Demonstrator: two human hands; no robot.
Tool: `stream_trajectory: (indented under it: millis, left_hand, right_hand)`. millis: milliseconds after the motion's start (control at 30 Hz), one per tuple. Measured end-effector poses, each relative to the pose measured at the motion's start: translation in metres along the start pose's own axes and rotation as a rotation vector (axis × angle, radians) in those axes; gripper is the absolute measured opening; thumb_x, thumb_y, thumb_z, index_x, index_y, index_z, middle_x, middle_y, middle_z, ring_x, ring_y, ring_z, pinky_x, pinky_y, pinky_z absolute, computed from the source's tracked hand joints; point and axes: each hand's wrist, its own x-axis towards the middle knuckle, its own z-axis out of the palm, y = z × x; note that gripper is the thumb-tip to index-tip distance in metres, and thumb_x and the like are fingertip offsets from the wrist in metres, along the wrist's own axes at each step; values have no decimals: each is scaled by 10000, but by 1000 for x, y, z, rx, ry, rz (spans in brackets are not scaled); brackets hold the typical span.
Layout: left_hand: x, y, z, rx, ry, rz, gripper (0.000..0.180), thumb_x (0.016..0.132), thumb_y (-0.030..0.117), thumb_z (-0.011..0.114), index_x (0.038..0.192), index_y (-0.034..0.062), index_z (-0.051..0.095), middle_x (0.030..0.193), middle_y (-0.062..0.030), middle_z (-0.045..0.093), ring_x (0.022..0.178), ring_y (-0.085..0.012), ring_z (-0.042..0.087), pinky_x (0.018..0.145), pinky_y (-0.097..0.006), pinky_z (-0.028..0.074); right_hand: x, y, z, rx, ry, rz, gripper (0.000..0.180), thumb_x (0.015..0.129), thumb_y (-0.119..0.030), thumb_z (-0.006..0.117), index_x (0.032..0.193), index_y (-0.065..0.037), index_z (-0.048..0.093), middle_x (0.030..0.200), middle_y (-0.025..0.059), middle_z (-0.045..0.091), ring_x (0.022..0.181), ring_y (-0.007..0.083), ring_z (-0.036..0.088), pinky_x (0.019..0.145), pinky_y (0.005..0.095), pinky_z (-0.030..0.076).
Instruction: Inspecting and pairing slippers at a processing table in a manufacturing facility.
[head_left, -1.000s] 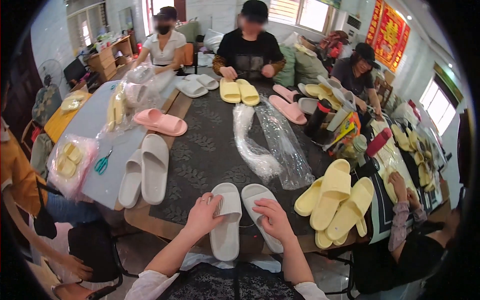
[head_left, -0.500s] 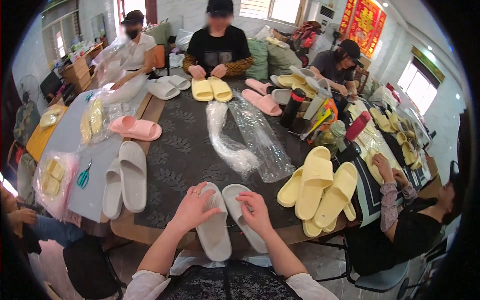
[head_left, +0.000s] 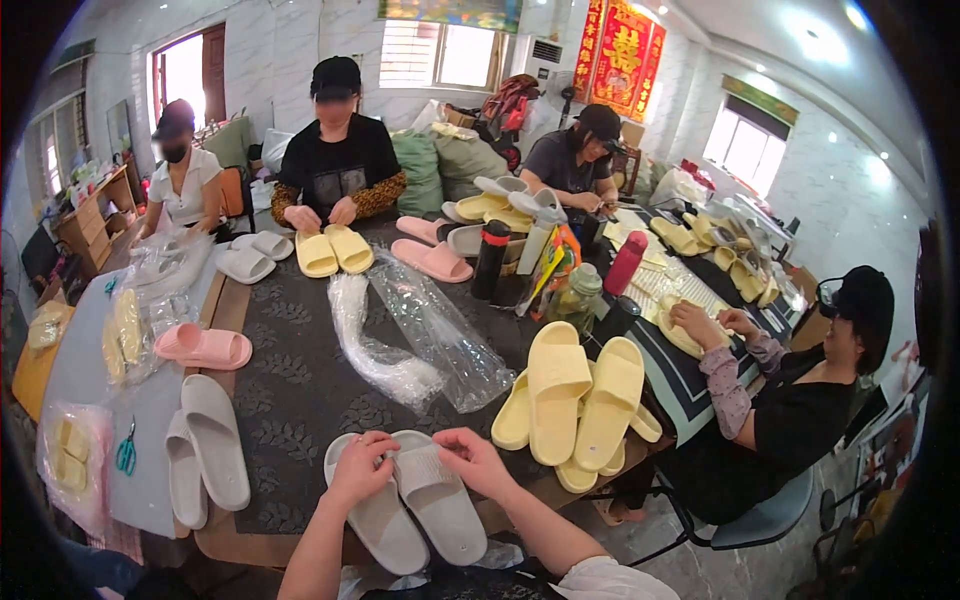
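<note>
A pair of grey slippers lies side by side at the table's near edge, toes pointing away from me. My left hand (head_left: 364, 466) rests over the strap of the left grey slipper (head_left: 388, 535), fingers loosely bent and apart. At the outer side of the right grey slipper's strap (head_left: 437, 468) is my right hand (head_left: 474, 463), its fingers a little apart and holding nothing. Whether the right fingertips touch the strap I cannot tell. Just right of my hands sits a stack of yellow slippers (head_left: 560, 395). Crumpled clear plastic bags (head_left: 440, 330) lie beyond my hands.
Another grey pair (head_left: 215, 440) and pink slippers (head_left: 203, 346) are at the left, near teal-handled scissors (head_left: 126, 448). Bottles, including a red one (head_left: 626, 262), stand right of centre. Several co-workers sit around the table; one (head_left: 800, 390) at the right handles a yellow slipper.
My view has swung right and up. The right grey slipper, tilted before, now lies straight against the left one. My hands have drawn closer to the gap between the two straps.
</note>
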Motion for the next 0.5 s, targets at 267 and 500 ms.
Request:
stream_trajectory:
  millis: [267,500]
  left_hand:
    - [-2,-2,4,0,59,-17,239,771,104,575,977,81,694,1115,-90,631,1039,-308,576,920,-415,452]
    - [2,4,4,-25,67,-82,304,755,114,591,1048,71,661,1080,-106,612,1040,-320,551,945,-418,432]
  right_hand:
    - [41,-98,-101,-499,519,-400,149,828,-80,658,977,-70,656,978,64,639,890,189,598,796,312,466]
    - [45,-107,-101,-835,562,-526,159,807,-102,667,963,-74,652,966,98,643,913,275,598,841,371,459]
